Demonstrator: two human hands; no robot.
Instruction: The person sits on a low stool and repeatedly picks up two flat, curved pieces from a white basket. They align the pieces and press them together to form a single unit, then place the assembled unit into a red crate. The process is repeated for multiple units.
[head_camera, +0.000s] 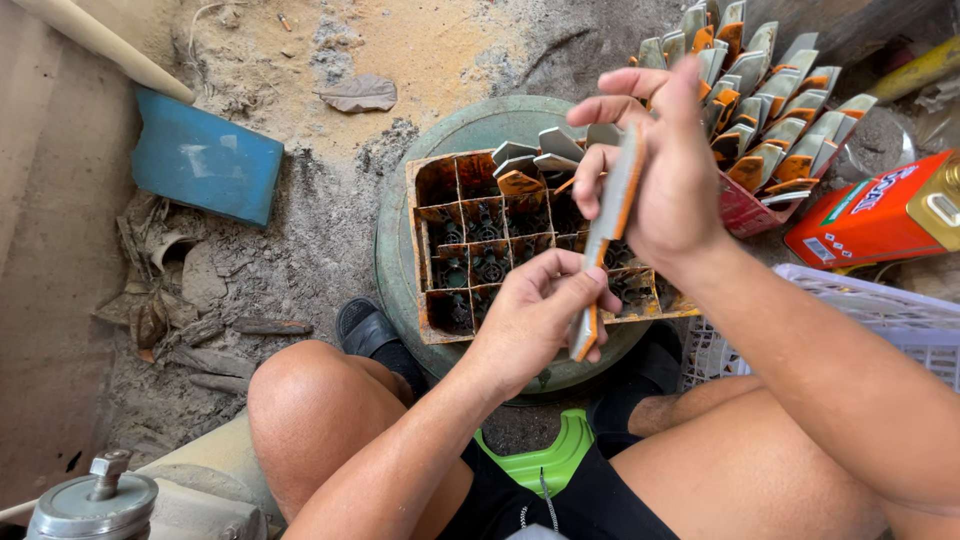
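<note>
1. Left hand (535, 315): fingers curled, pinching lower end of flat grey-and-orange strip (603, 240); raised above knees.
2. Right hand (655, 165): fingers closed around upper end of same strip; strip slanted, nearly upright, in front of crate.
3. Rusty divided crate (440, 255): on round green lid (465, 125); several cells with dark small parts, far cells with grey-orange strips.
4. Second batch of strips (775, 110): upright rows, top right, just beyond right hand.
5. Orange tin can (880, 210): on its side, right edge.
6. White plastic basket (870, 310): beneath right forearm.
7. Blue board (205, 160): on sandy ground, left.
8. Green stool (545, 460): between thighs.
9. Metal grinder top (95, 500): lower left corner.
</note>
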